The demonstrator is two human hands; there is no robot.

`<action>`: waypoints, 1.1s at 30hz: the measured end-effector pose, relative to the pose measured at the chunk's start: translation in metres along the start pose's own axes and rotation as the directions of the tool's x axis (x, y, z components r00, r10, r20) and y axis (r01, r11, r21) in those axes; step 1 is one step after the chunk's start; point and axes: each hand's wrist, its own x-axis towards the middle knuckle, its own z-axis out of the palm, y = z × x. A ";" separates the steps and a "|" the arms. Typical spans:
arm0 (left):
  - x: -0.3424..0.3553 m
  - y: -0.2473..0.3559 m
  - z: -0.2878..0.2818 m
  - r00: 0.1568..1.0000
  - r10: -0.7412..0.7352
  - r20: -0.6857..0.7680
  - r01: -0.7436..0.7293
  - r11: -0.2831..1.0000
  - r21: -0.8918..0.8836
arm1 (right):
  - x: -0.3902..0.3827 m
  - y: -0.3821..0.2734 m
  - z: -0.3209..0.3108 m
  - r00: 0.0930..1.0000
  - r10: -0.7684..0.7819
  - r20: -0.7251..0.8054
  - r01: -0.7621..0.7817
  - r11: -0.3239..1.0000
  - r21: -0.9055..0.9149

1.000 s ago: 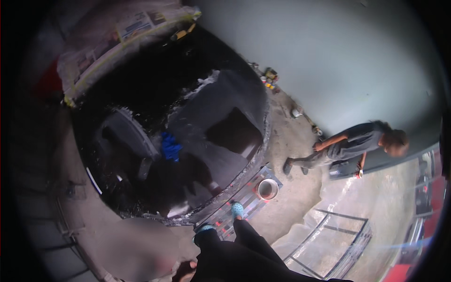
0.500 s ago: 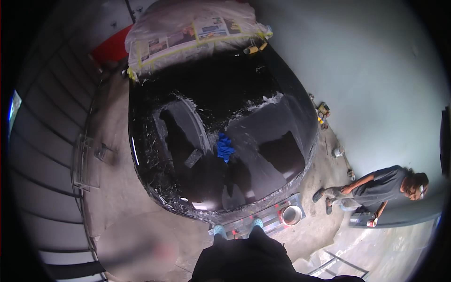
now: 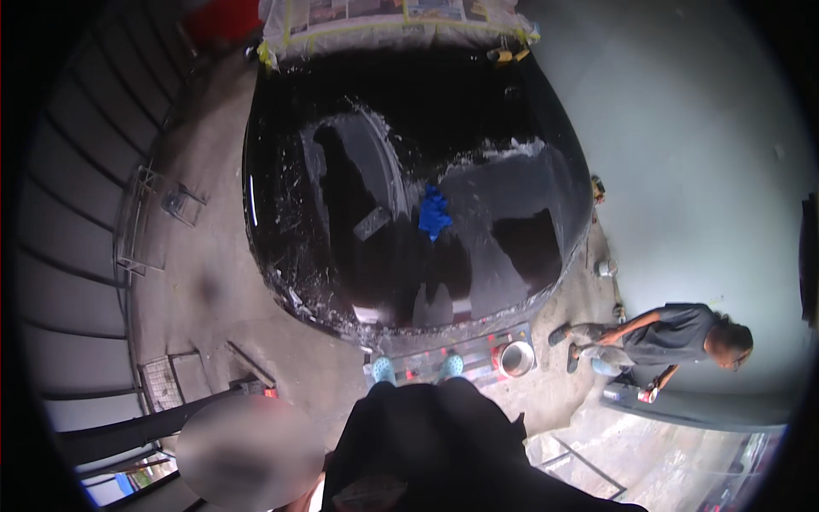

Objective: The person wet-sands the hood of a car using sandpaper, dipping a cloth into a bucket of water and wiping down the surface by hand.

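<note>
reads no wording on the printed newspaper sheets (image 3: pixel 435 8) along the far edge of the glossy black car bonnet (image 3: pixel 401 81); sees only small coloured pictures, cut off by the upper rim of view and bordered with yellow masking tape (image 3: pixel 266 58). cannot make out any label on the small red-and-white can (image 3: pixel 648 394) held by the co-worker (image 3: pixel 682 337) in a dark grey t-shirt, at the right. has left hand and right hand out of view; cannot tell whether either grip is released or clenched. stands at the bonnet's near edge in light-blue perforated clogs (image 3: pixel 383 370), on a low grey-and-red platform (image 3: pixel 418 365), beside a round metal bucket (image 3: pixel 515 359). looks down on a crumpled bright-blue cloth (image 3: pixel 434 212), lying mid-bonnet, near but apart from a flat grey rectangular block (image 3: pixel 371 224). loses the lower left to a blurred grey oval (image 3: pixel 252 452), and much of the lower middle to black clothing (image 3: pixel 426 435). cannot always tell dark patches on the bonnet from reflections.
</note>
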 end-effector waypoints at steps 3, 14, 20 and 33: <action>-0.018 0.002 -0.007 0.995 0.062 0.072 -0.066 0.996 0.053 | -0.017 0.003 -0.007 0.999 -0.048 -0.017 0.047 0.999 -0.008; -0.050 0.051 -0.048 0.936 0.175 0.305 -0.243 0.949 0.202 | -0.051 -0.005 -0.019 0.978 -0.197 -0.071 0.195 0.980 -0.030; -0.040 0.074 -0.047 0.905 0.201 0.376 -0.303 0.923 0.235 | -0.048 -0.051 -0.013 0.913 -0.405 -0.055 0.397 0.911 -0.110; 0.070 0.211 -0.061 0.714 0.474 -0.515 -0.401 0.880 0.254 | -0.010 -0.252 0.120 0.567 -0.768 0.297 0.814 0.578 -0.061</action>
